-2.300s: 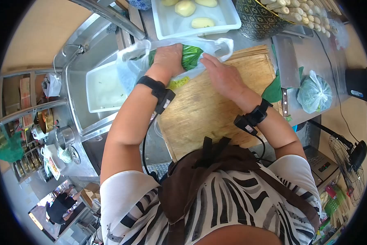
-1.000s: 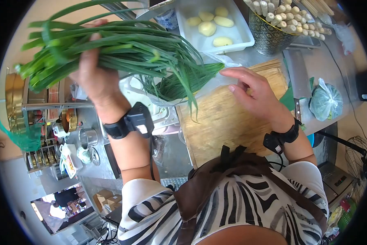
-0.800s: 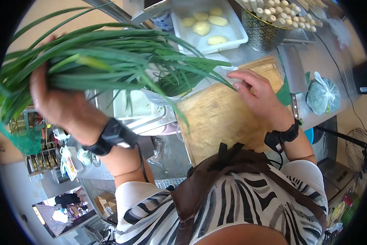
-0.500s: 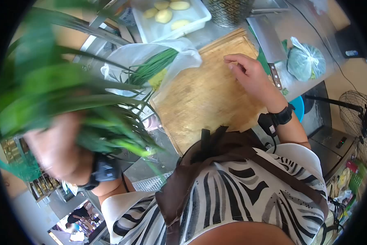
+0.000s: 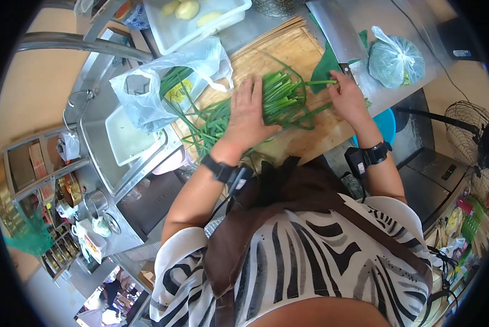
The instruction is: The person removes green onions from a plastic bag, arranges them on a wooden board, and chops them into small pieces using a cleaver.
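A bunch of green onions (image 5: pixel 281 95) lies across the wooden cutting board (image 5: pixel 310 52), its pale stalk ends toward the right and its leaves trailing left. Flat on top of the bunch rests my left hand (image 5: pixel 246 117), fingers stretched out and thumb apart. At the board's right side, my right hand (image 5: pixel 349 101) pinches the end of a single green onion stalk between thumb and fingers. A cleaver (image 5: pixel 337 32) lies just beyond my right hand, its handle mostly hidden behind the fingers.
A thin plastic bag (image 5: pixel 141 95) with more greens sits left of the board. Behind are a white tray (image 5: pixel 222 24) of potatoes and a tied bag (image 5: pixel 397 60) of greens. A sink (image 5: pixel 92 131) is at left; a blue bucket (image 5: pixel 385 128) stands below the right edge.
My left hand has brought the green onions from the left down onto the board and now lies flat on them. My right hand has moved slightly right and now pinches one stalk.
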The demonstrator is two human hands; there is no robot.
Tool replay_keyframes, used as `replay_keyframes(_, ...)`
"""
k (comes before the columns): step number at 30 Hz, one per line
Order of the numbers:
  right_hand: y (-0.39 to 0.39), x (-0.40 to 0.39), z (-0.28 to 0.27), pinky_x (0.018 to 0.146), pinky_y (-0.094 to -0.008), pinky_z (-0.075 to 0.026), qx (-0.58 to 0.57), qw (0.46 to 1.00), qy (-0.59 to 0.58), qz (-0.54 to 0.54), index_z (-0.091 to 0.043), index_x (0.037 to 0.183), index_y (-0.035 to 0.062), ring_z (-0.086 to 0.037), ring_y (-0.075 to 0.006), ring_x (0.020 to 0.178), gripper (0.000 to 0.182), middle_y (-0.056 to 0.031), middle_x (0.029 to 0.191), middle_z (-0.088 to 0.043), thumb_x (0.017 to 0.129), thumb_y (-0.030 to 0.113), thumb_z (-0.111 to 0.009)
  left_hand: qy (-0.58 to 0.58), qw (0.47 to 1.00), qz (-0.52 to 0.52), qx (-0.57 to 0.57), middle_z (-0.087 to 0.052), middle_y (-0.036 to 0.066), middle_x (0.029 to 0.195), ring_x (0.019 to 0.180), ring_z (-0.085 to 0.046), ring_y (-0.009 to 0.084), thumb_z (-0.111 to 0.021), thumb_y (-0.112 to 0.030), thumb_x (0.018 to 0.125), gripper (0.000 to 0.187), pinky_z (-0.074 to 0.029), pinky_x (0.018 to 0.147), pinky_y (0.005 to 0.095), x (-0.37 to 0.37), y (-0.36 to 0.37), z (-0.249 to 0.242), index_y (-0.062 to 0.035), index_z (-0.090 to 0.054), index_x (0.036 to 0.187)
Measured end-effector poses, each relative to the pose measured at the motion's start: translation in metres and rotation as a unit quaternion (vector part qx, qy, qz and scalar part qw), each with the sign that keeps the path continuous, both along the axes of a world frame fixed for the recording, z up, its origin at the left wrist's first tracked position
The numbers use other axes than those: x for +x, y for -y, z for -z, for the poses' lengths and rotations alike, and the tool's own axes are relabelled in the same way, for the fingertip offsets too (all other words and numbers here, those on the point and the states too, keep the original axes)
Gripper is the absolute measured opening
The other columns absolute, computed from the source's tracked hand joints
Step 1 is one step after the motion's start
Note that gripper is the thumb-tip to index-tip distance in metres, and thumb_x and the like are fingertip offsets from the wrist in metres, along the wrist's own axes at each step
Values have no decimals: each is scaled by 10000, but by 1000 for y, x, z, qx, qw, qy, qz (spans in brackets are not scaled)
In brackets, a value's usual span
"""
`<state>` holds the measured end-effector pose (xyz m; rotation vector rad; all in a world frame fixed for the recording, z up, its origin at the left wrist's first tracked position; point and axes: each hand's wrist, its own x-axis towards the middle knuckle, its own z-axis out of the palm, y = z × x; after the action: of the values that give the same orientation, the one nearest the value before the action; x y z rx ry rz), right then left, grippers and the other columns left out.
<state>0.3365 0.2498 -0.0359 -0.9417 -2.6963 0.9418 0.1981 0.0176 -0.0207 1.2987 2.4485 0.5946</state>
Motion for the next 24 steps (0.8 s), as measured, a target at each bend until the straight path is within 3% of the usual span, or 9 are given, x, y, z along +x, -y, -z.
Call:
replay_keyframes(1, 2, -1, -11, 877, -424, -495, -30, 999, 33, 28, -575, 1224, 8, -633, -370, 953, 392, -220, 1054, -650, 862, 159, -598, 81, 996, -1, 41, -276, 232, 1504, 1400, -269, 393, -838, -230, 668, 996, -244, 1146, 466, -1, 9, -13, -33, -285, 1473)
replay_keyframes(3, 5, -2, -9, 889, -424, -487, -64, 995, 66, 49, -575, 1219, 9, -619, -374, 985, 389, -221, 1086, -637, 849, 127, -600, 45, 996, 42, 58, -308, 222, 1491, 1394, -285, 392, -813, -189, 688, 886, -245, 1144, 475, -4, 35, -24, -40, -356, 1433)
replay_keyframes(5, 4, 0, 7, 932, -432, -451, 144, 980, -139, -25, -581, 1207, 16, -554, -381, 1100, 409, -211, 1180, -591, 800, 46, -605, 1, 993, 84, 80, -420, 175, 1432, 1368, -339, 374, -747, -126, 730, 595, -224, 1141, 517, 5, 55, -35, -55, -544, 1284)
replay_keyframes(8, 11, -6, -6, 987, -446, -410, 207, 959, -151, -120, -598, 1179, 22, -496, -373, 1176, 423, -184, 1254, -548, 757, -10, -602, -16, 995, 92, 20, -454, 151, 1406, 1369, -350, 349, -732, -146, 746, 529, -195, 1141, 548, 21, 91, -25, -68, -581, 1247)
replay_keyframes(9, 16, -7, -6, 987, -446, -410, 205, 959, -151, -128, -598, 1179, 22, -496, -373, 1176, 423, -184, 1254, -548, 757, -10, -602, -31, 997, 66, 37, -519, 98, 1345, 1362, -370, 308, -704, -145, 768, 376, -194, 1144, 551, 28, 101, -17, -86, -658, 1137)
replay_keyframes(13, 36, -8, -3, 1027, -470, -376, 180, 923, -136, -311, -651, 1078, 22, -463, -351, 1219, 339, -159, 1284, -529, 742, -5, -614, -89, 995, 3, 47, -586, 68, 1245, 1328, -420, 296, -667, -89, 764, 210, -180, 1140, 579, 41, 138, 0, -99, -692, 972)
replay_keyframes(14, 40, -8, -2, 1038, -477, -365, 176, 907, -130, -360, -672, 1028, 25, -445, -347, 1243, 291, -152, 1301, -516, 743, 0, -620, -89, 995, -6, 47, -586, 68, 1245, 1328, -420, 296, -667, -89, 764, 210, -180, 1140, 579, 44, 145, 2, -99, -692, 972)
replay_keyframes(20, 45, -5, 14, 1056, -482, -345, 158, 889, -125, -411, -689, 907, 42, -403, -351, 1286, 184, -146, 1322, -496, 723, 45, -687, -78, 979, -152, 112, -619, 60, 1162, 1266, -478, 309, -621, -25, 721, 190, -187, 1139, 572, 58, 176, 11, -98, -678, 887)
replay_keyframes(24, 46, -7, 2, 1034, -494, -349, 154, 888, -152, -405, -685, 902, 47, -440, -354, 1234, 191, -136, 1274, -527, 712, 43, -705, -102, 961, -192, 174, -615, 61, 1178, 1251, -490, 309, -618, -23, 721, 272, -198, 1139, 560, 65, 174, -4, -94, -662, 979)
